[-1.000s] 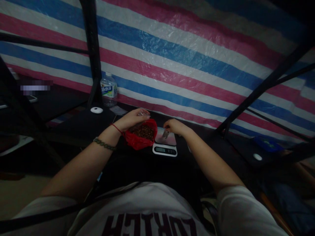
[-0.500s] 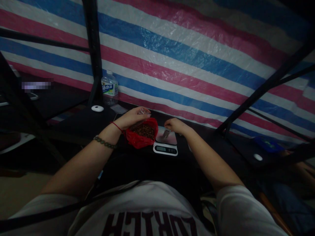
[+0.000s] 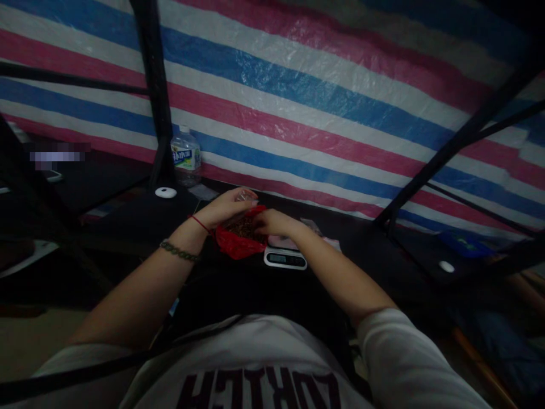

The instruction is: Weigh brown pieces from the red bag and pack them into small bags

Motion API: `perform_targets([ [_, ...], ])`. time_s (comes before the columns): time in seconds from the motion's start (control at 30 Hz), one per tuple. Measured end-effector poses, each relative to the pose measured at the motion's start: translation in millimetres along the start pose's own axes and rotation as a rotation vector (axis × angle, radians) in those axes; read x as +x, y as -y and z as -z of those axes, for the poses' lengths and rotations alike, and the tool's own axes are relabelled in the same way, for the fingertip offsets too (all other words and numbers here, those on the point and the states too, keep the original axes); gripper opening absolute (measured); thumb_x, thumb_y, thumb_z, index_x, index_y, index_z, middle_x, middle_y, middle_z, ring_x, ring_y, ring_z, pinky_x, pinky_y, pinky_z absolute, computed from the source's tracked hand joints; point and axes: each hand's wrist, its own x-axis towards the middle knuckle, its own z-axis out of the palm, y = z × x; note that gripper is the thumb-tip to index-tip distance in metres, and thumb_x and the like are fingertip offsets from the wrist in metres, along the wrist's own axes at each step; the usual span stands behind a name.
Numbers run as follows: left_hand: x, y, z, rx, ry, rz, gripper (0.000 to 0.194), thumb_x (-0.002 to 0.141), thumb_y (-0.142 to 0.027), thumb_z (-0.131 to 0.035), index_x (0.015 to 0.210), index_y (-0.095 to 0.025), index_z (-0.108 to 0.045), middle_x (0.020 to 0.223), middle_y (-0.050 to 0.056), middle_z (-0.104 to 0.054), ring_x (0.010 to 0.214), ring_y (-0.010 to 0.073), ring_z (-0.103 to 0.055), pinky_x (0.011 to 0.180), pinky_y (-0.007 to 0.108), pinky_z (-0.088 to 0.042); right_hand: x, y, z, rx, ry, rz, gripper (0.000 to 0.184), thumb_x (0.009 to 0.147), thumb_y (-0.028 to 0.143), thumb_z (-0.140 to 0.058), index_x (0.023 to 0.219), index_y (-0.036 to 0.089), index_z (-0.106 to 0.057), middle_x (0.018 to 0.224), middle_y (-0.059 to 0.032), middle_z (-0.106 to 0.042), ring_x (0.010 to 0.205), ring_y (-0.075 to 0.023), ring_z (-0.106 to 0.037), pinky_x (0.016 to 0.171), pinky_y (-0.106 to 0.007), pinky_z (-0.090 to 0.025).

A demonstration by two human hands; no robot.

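A red plastic bag (image 3: 238, 244) stands with its mouth open, full of small brown pieces (image 3: 242, 227) too small to name. My left hand (image 3: 232, 204) is at the bag's far left rim, its fingers closed on a crumpled clear plastic piece (image 3: 244, 196). Over the bag's right side, my right hand (image 3: 272, 222) reaches in with its fingertips among the brown pieces; those fingers are mostly hidden. A white digital scale (image 3: 285, 258) sits just right of the bag. My right forearm covers part of its weighing plate.
Clear plastic packets (image 3: 313, 227) lie behind the scale. A clear labelled bottle (image 3: 186, 156) stands at the back left, with a white mouse-like object (image 3: 166, 193) near it. Black metal posts (image 3: 153, 85) rise either side. Another person's arm (image 3: 525, 289) shows at far right.
My right hand has moved left from above the scale into the red bag. The small shiny packet it held over the plate is out of sight. My left hand stays put.
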Motion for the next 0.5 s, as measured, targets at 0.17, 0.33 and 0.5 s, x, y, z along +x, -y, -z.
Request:
perform_targets([
  [0.17, -1, -2, 2.3, 0.017, 0.007, -0.001, 0.047, 0.069, -0.046, -0.071, 0.103, -0.016, -0.064, 0.089, 0.006, -0.068, 0.077, 0.0186, -0.063, 0.069, 0.031, -0.05, 30, -1, -25, 0.001, 0.135, 0.026, 0.041, 0.071, 0.022, -0.068, 0.112, 0.017, -0.065, 0.106, -0.0075, -0.07, 0.092, -0.0196, -0.064, 0.077, -0.024, -0.045],
  [0.33, 1, -1, 1.9, 0.022, -0.007, 0.001, 0.045, 0.067, -0.046, -0.072, 0.101, -0.016, -0.065, 0.088, 0.006, -0.068, 0.077, 0.0186, -0.062, 0.068, 0.03, -0.05, 37, -7, -32, -0.077, 0.11, 0.02, 0.035, 0.071, 0.02, -0.066, 0.106, 0.016, -0.067, 0.104, -0.008, -0.07, 0.09, -0.0194, -0.063, 0.077, -0.024, -0.045],
  [0.5, 0, -2, -0.1, 0.005, -0.013, 0.011, 0.045, 0.066, -0.046, -0.073, 0.099, -0.016, -0.065, 0.087, 0.005, -0.068, 0.078, 0.0192, -0.062, 0.07, 0.031, -0.05, 40, -5, -32, -0.108, 0.078, 0.058, 0.028, 0.074, 0.014, -0.061, 0.1, 0.016, -0.069, 0.098, -0.0069, -0.071, 0.087, -0.0181, -0.063, 0.075, -0.024, -0.044],
])
